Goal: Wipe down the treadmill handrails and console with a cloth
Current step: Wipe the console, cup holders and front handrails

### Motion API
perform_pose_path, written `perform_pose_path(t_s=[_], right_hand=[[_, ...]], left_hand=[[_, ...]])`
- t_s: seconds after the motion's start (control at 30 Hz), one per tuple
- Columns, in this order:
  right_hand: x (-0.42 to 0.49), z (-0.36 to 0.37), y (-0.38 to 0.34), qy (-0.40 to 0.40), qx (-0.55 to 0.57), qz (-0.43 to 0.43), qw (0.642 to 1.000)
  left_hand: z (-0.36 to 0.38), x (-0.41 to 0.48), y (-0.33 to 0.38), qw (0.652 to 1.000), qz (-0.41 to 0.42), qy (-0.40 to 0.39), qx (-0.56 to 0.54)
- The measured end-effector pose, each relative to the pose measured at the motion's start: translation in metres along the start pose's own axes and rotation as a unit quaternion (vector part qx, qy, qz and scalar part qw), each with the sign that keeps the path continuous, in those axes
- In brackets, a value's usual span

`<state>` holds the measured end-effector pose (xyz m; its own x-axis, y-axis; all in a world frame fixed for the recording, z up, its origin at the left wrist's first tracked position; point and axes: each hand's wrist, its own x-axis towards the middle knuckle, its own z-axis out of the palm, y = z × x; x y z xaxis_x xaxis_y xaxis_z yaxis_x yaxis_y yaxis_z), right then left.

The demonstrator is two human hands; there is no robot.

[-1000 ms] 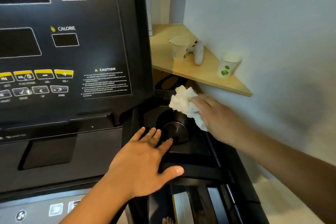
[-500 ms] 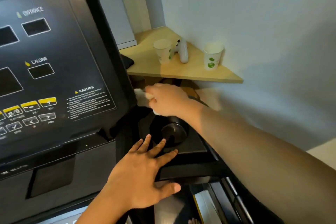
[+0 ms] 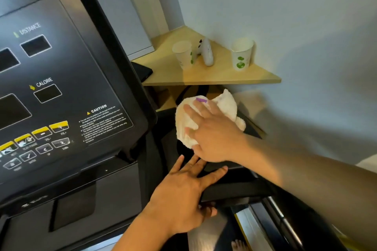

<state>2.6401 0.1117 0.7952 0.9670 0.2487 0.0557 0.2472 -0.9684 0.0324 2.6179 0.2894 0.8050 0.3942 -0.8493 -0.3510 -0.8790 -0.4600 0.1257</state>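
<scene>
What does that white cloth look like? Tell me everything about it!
The cloth is white and fluffy, like a small towel, scrunched into a lump. The right hand presses down on it with spread fingers, pushing it against the black treadmill tray beside the console. One loose corner sticks up behind the hand, just below the wooden shelf.

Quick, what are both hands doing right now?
Left hand: open, flat on the treadmill.
Right hand: fingers spread, pressing the cloth down.

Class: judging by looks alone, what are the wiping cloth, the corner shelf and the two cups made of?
Cloth: white terry-like fabric, nubby and crumpled. Corner shelf: pale wood or laminate, smooth matt top. Cups: probably paper, thin white walls with green print.
</scene>
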Motion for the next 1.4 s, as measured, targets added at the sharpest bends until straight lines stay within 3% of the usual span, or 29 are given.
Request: perform_pose_path(t_s=[0.13,0.23,0.37,0.63,0.77,0.93,1.2,1.3,1.4], right_hand=[[-0.002,0.009,0.036,-0.027,0.109,0.037,0.993],[-0.009,0.011,0.051,0.031,0.179,0.11,0.977],[0.027,0.01,0.041,0.042,0.208,0.189,0.959],[0.047,0.005,0.039,0.01,0.263,0.024,0.964],[0.0,0.02,0.06,0.065,0.332,0.076,0.938],[0.011,0.017,0.062,0.04,0.311,0.136,0.94],[0.046,0.008,0.035,-0.004,0.215,0.058,0.975],[0.017,0.015,0.048,0.038,0.281,0.047,0.958],[-0.02,0.019,0.066,0.081,0.364,0.118,0.92]], left_hand=[[0.002,-0.001,-0.003,1.0,-0.003,0.002,-0.003],[0.003,0.0,-0.001,1.0,-0.008,0.007,-0.006],[-0.002,0.007,0.002,1.0,-0.009,-0.014,-0.022],[-0.001,0.01,0.003,1.0,-0.016,-0.018,-0.012],[0.001,0.01,0.003,1.0,-0.023,-0.013,-0.003],[-0.002,0.01,0.004,0.998,-0.041,-0.019,-0.032],[-0.009,0.007,0.01,0.995,-0.079,-0.016,-0.053],[-0.009,0.005,0.012,0.994,-0.099,-0.018,-0.052],[-0.008,0.007,0.012,0.992,-0.113,-0.025,-0.053]])
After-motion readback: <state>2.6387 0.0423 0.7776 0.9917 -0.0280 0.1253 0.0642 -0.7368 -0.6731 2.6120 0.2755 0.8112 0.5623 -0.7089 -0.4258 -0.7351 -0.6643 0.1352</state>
